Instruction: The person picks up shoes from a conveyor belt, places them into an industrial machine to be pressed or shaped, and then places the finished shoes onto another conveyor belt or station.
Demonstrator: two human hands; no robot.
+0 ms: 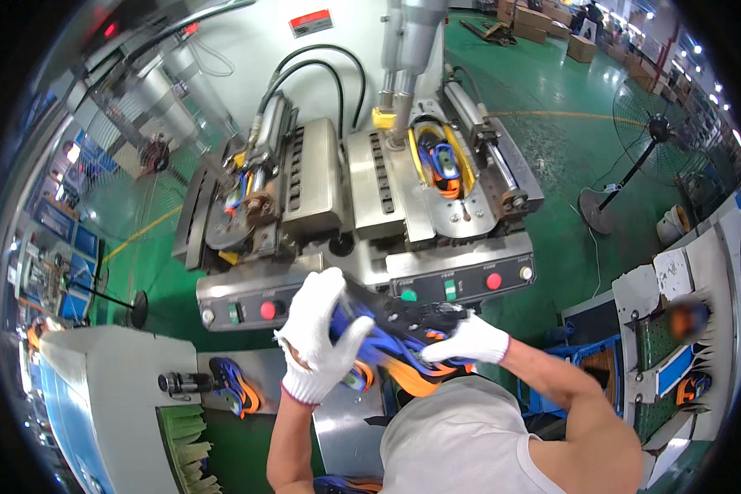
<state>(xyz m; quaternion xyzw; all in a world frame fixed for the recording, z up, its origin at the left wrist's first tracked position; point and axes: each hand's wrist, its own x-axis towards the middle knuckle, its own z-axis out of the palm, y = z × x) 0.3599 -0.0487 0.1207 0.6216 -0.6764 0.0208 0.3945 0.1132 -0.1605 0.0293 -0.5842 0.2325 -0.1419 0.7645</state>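
A blue, black and orange shoe (387,336) is held above the counter (342,445), in front of the press machine's control panel (461,276). The left hand (321,331), gloved, wraps one end with its thumb spread wide from the fingers; the right hand (467,341) closes around the other end. To handle it well, I'd keep both grips firm but light enough not to crease the upper, turn the two ends together, and keep the sole away from the red button (492,281). The counter is grey metal, with another shoe (237,387) lying on it toward the left. Beyond are a glossy green floor (543,148), a standing fan (659,129) and cardboard boxes (531,20).
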